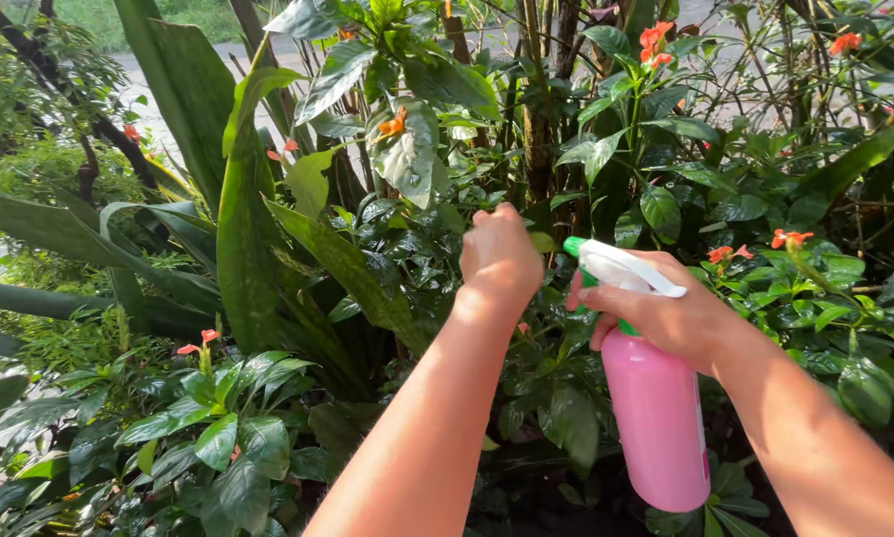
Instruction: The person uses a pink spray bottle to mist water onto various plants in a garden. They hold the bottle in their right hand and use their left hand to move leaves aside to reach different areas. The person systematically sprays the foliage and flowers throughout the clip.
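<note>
My right hand (671,313) is wrapped around the neck of the pink spray bottle (658,418), fingers at its white and green trigger head (621,267), low among the leaves. My left hand (499,257) is curled closed amid dark green foliage (407,249); I cannot tell whether it pinches anything.

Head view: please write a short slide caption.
Right hand holds a pink spray bottle; left hand reaches into leaves.

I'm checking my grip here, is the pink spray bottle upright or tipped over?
Upright. The pink spray bottle hangs body-down from the right hand, with its white trigger head on top pointing left toward the left hand.
</note>
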